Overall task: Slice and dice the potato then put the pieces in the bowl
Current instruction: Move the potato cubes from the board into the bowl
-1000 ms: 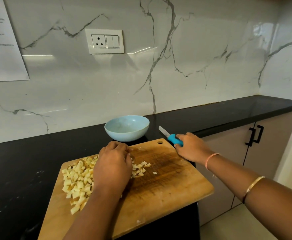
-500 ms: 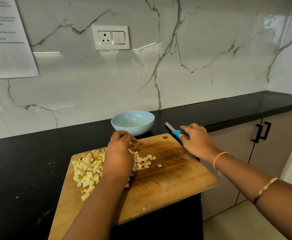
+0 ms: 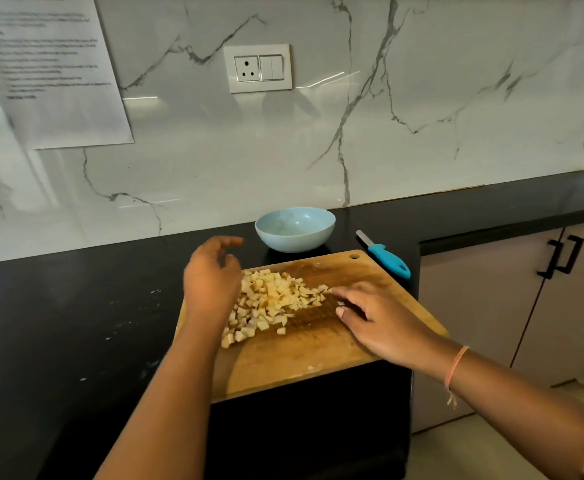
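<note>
The diced potato (image 3: 276, 299) was bracketed by the left hand (image 3: 211, 282), fingers loosely curled and empty, and the right hand (image 3: 380, 323), fingers flat, apparently to be gathered for the bowl (image 3: 295, 233) beyond them.

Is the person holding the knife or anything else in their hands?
No, nothing is held. The left hand and right hand are open beside the potato pieces; the knife lies on the counter.
</note>
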A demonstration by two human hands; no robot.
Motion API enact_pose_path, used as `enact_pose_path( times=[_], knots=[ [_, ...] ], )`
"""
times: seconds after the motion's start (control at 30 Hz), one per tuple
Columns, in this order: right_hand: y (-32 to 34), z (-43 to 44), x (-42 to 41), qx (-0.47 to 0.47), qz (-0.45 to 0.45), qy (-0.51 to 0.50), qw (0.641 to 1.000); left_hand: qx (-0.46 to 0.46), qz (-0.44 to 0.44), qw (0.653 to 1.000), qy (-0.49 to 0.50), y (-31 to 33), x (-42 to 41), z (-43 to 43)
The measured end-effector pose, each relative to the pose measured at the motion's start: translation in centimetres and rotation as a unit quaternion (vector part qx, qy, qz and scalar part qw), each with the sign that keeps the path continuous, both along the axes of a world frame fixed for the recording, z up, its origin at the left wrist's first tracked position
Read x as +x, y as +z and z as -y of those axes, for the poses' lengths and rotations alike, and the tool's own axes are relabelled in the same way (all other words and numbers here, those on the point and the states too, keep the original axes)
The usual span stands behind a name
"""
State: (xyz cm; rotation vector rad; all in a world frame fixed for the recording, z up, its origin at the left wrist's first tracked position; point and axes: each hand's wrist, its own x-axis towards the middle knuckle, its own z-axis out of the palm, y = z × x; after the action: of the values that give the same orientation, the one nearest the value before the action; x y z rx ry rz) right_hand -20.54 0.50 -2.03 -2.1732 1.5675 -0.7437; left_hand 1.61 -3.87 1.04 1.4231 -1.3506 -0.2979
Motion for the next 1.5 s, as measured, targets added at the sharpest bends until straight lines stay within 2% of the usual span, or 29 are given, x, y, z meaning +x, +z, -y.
enact_pose_path(
  times=[0.13,0.27,0.37,0.47,0.63,0.77,0.87,0.97,1.13,1.23,1.33,1.4,1.5],
  knots=[
    [0.4,0.9,0.4,0.000,0.044,-0.011,0.999,0.037,-0.075,0.996,0.021,-0.3,2.7,-0.5],
    [0.4,3.2,1.5,0.039,-0.031,-0.060,0.997,0.126,-0.087,0.988,-0.012,-0.9,2.7,-0.6],
    [0.5,3.6,3.0,0.051,-0.037,-0.025,0.998,0.163,-0.089,0.982,-0.028,-1.0,2.4,-0.1],
    [1.0,4.1,3.7,0.028,0.014,-0.003,1.000,0.152,-0.107,0.982,-0.013,-1.1,2.7,0.4],
    [0.7,6.0,4.9,0.043,0.001,-0.040,0.998,0.153,-0.084,0.985,-0.005,-1.7,3.1,1.5],
    [0.6,6.7,6.8,0.046,0.049,-0.025,0.997,0.170,-0.077,0.982,-0.013,-1.9,2.9,1.9],
    [0.9,6.8,8.3,0.063,0.076,-0.008,0.995,0.169,-0.099,0.981,-0.011,-2.0,3.1,2.2],
    [0.9,6.9,9.2,0.038,0.073,0.000,0.997,0.147,-0.134,0.980,0.012,-2.1,3.3,2.4],
    [1.8,7.7,9.8,-0.006,0.161,-0.027,0.987,0.098,-0.184,0.976,0.057,-2.2,3.6,2.4],
    [2.5,8.7,10.9,0.036,0.141,0.015,0.989,0.103,-0.192,0.974,0.052,-2.3,3.8,2.5],
    [2.5,9.6,11.8,0.093,0.041,0.054,0.993,0.114,-0.170,0.979,0.022,-2.1,4.1,2.7],
    [2.2,9.7,11.9,0.084,-0.012,0.068,0.994,0.133,-0.150,0.980,0.003,-2.0,4.2,2.7],
    [1.7,9.9,11.4,0.035,0.005,0.074,0.997,0.161,-0.099,0.982,-0.018,-2.3,4.2,2.9]
  ],
)
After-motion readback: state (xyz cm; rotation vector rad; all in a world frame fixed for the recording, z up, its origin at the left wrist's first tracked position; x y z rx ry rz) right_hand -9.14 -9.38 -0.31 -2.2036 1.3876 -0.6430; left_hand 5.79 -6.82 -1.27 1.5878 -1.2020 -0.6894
